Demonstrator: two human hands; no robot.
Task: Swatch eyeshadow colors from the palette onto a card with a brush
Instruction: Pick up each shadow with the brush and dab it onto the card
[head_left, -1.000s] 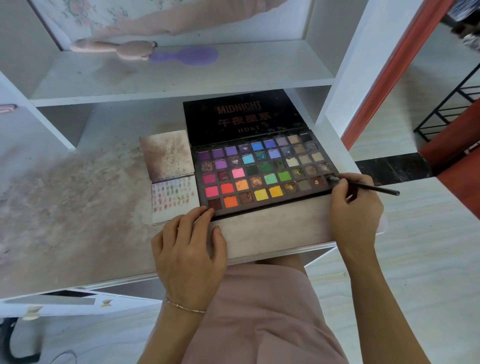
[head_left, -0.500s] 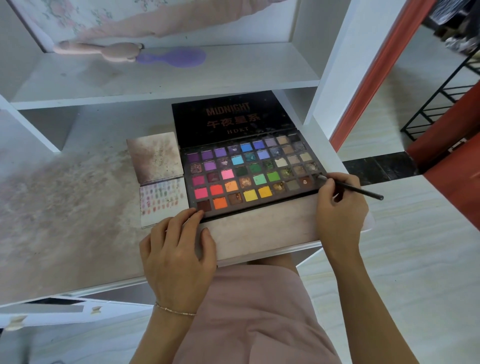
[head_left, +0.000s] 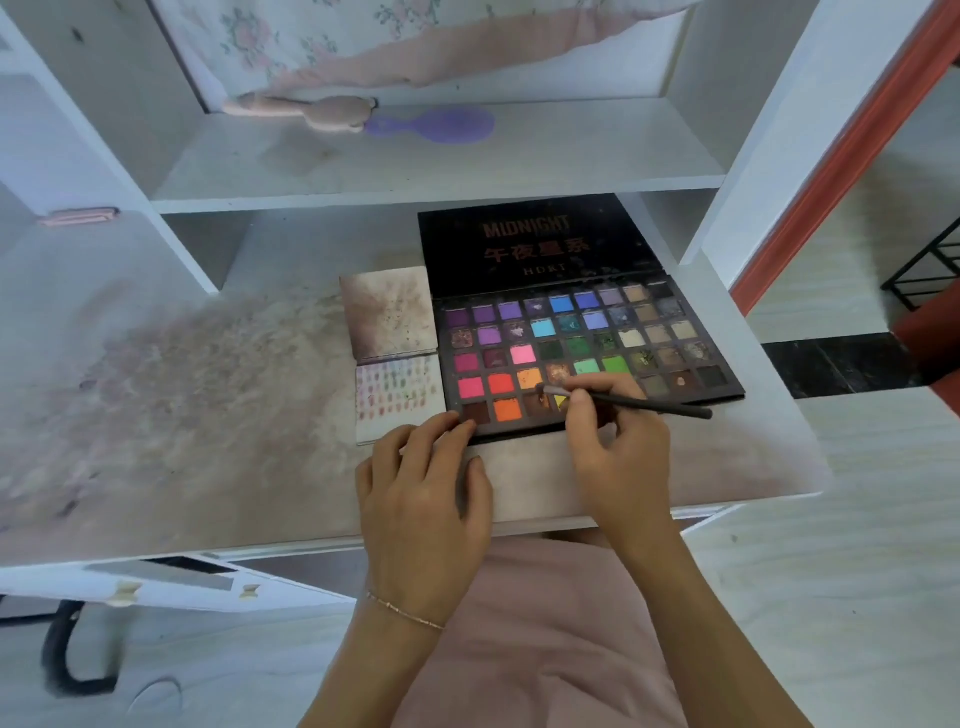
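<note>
An open black eyeshadow palette (head_left: 587, 343) with several rows of coloured pans lies on the white desk, its lid (head_left: 535, 244) folded back flat. Left of it lies a white card (head_left: 399, 397) covered with small colour swatches. My right hand (head_left: 618, 441) grips a thin black brush (head_left: 634, 402) over the palette's front rows; the bristle tip rests at the brown and orange pans near the front left. My left hand (head_left: 423, 483) lies flat on the desk, fingertips touching the palette's front left corner.
A stained square card (head_left: 388, 312) lies behind the swatch card. The desk top (head_left: 171, 415) is smudged with pink powder. A purple hairbrush (head_left: 431, 124) and a pink object sit on the shelf above. The desk edge runs just behind my lap.
My right hand has moved the brush left, from the palette's right end to the front left pans. The left hand stays at the palette's corner. The view has shifted.
</note>
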